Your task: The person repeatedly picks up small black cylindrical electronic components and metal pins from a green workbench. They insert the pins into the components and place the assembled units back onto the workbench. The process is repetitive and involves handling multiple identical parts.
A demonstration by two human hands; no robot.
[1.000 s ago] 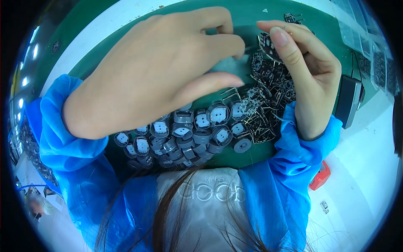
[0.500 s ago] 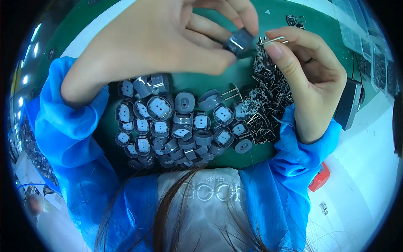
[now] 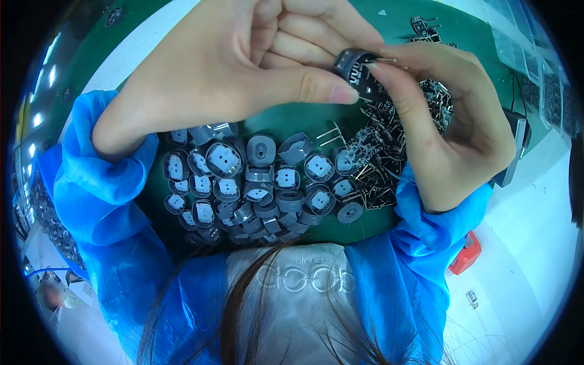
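Biggest thing in here is the green mat (image 3: 274, 121), mostly buried under stuff and arms. Then the blue sleeves (image 3: 103, 188), and the hands. Left hand (image 3: 243, 67) is partly cropped by the top edge; its fingers curl loosely behind a gray housing, thumb on the near side. Right hand (image 3: 468, 137) has thumb and index pinched on a black board; its other fingers are bent, tips hidden.

Below the left hand sits the housing heap (image 3: 289, 199), lots of it overlapping, so no honest count. The tangled board pile (image 3: 383, 140) runs under the right hand, which covers a chunk of it. Clear trays (image 3: 517, 61) at right blur into the fisheye rim, and a black box (image 3: 517, 149) is half behind that wrist.

Smallest bits: the gray housing (image 3: 347, 62) and black board (image 3: 370, 88) meet between both hands. Can't tell if the board's seated or just touching.
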